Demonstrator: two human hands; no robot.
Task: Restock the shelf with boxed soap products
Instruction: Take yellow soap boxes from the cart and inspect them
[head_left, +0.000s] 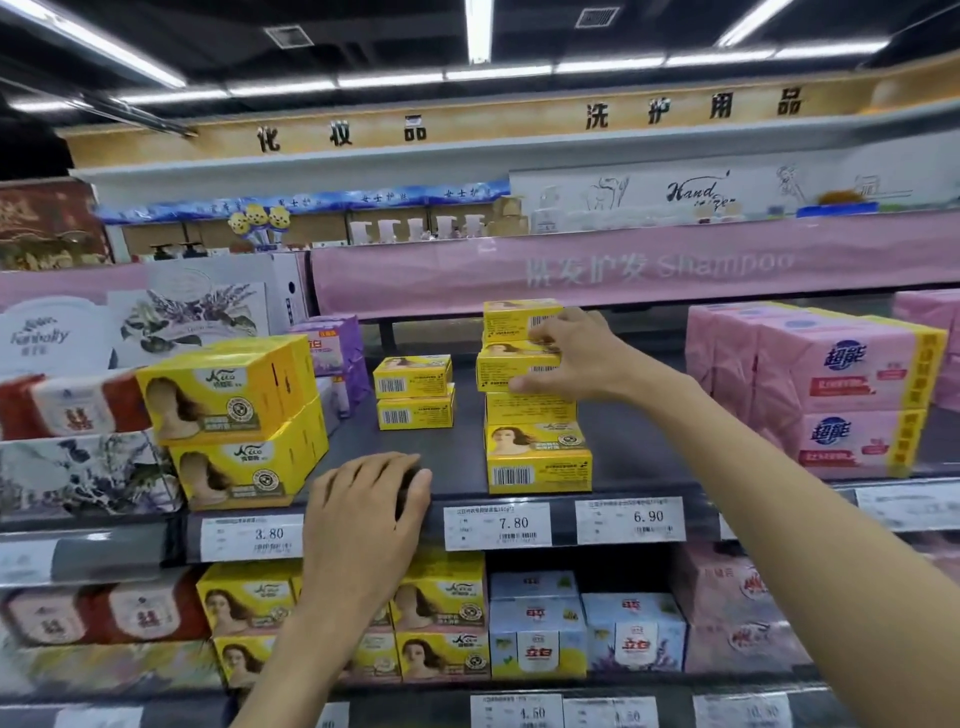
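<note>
A tall stack of yellow soap boxes (537, 457) stands on the dark grey shelf (457, 447). My right hand (566, 358) grips the upper yellow boxes (511, 364) of that stack, thumb under and fingers over them. A short stack of two yellow boxes (414, 392) sits further back to the left. Two larger yellow multipacks (234, 415) stand at the shelf's left. My left hand (363, 519) rests with curled fingers over the shelf's front edge, and something dark shows under its fingers.
Pink soap packs (852, 400) fill the shelf's right side, purple packs (332, 348) the back left. Price tags (498, 525) line the shelf edge. Below are more yellow boxes (441, 613) and blue-white boxes (587, 634). A pink shampoo banner (623, 270) hangs above.
</note>
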